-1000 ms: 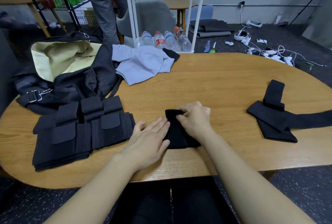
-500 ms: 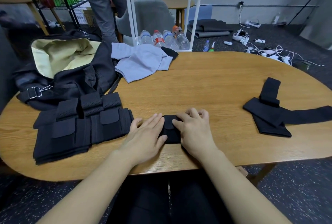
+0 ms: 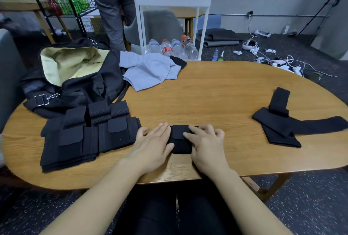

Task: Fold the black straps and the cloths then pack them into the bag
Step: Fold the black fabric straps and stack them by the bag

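Note:
A small folded black strap (image 3: 180,141) lies on the wooden table (image 3: 216,99) near its front edge. My left hand (image 3: 153,145) lies flat with straight fingers against the strap's left side. My right hand (image 3: 206,145) presses its fingers on the strap's top flap from the right. A stack of folded black straps (image 3: 84,136) sits to the left. An unfolded black strap (image 3: 286,121) lies at the right. A grey cloth (image 3: 150,70) lies crumpled at the back. The open black bag (image 3: 75,80) with pale lining stands at the back left.
A white trolley (image 3: 172,1) with several water bottles (image 3: 173,48) stands behind the table. A person (image 3: 113,8) stands by a black wire rack (image 3: 62,4). Cables and chargers (image 3: 278,61) litter the floor at the right.
The strap under my hands has been folded shorter, from a long piece into a compact one. Both hands have closed in on it and moved slightly toward the table's front edge.

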The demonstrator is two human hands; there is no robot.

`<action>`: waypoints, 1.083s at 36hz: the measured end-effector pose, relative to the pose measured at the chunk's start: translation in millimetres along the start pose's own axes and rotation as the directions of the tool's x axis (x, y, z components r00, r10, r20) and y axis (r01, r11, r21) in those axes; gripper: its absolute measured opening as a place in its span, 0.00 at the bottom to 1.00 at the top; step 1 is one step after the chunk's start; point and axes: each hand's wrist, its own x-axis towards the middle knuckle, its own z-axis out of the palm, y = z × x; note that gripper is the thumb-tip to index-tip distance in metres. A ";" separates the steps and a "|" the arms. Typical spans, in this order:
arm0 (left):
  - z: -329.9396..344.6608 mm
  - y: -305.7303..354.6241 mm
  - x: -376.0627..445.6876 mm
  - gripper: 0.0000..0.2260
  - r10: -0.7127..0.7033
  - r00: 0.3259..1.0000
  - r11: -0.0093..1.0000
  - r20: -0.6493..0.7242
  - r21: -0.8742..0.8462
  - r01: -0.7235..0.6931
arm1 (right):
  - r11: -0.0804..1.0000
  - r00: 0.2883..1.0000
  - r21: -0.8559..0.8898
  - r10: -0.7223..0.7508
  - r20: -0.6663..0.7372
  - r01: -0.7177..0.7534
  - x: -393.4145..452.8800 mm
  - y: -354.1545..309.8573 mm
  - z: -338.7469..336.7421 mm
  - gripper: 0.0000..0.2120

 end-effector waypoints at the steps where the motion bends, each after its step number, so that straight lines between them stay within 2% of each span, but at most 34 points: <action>1: -2.0 0.4 -1.0 0.26 -0.015 1.000 1.000 -0.013 -0.012 0.015 | 0.997 0.998 0.060 0.054 -0.022 -0.052 0.2 1.6 -3.1 0.16; 3: -5.9 1.9 -2.9 0.25 -0.042 0.998 0.999 -0.047 -0.032 0.040 | 0.981 0.985 0.102 0.167 -0.034 -0.163 1.2 4.1 -9.1 0.14; 8: -11.7 6.7 -0.3 0.26 -0.090 0.995 0.996 -0.048 -0.029 0.088 | 0.936 0.922 -0.025 0.349 0.167 -0.350 5.1 6.3 -12.6 0.26; 15: -15.7 7.3 13.0 0.30 -0.158 0.987 0.980 -0.035 -0.132 0.152 | 0.904 0.882 -0.008 0.418 0.218 -0.427 13.9 5.8 -12.3 0.22; 21: -16.2 17.8 13.7 0.29 -0.147 0.984 0.965 -0.095 -0.233 0.122 | 0.904 0.883 -0.010 0.419 0.212 -0.427 14.9 2.0 -13.3 0.11; 28: -14.2 13.1 7.6 0.24 -0.181 0.959 0.931 -0.217 -0.351 0.096 | 0.894 0.893 0.090 0.423 0.154 -0.440 19.1 -4.9 -11.2 0.06; 35: -29.2 -18.7 -14.9 0.16 -0.315 0.886 0.847 -0.342 -0.522 0.099 | 0.892 0.920 0.224 0.379 0.103 -0.392 36.6 -33.7 -6.6 0.05; 39: -33.7 -50.0 -30.4 0.09 -0.388 0.830 0.817 -0.400 -0.566 0.109 | 0.887 0.940 0.311 0.329 0.095 -0.342 47.2 -65.4 -1.3 0.06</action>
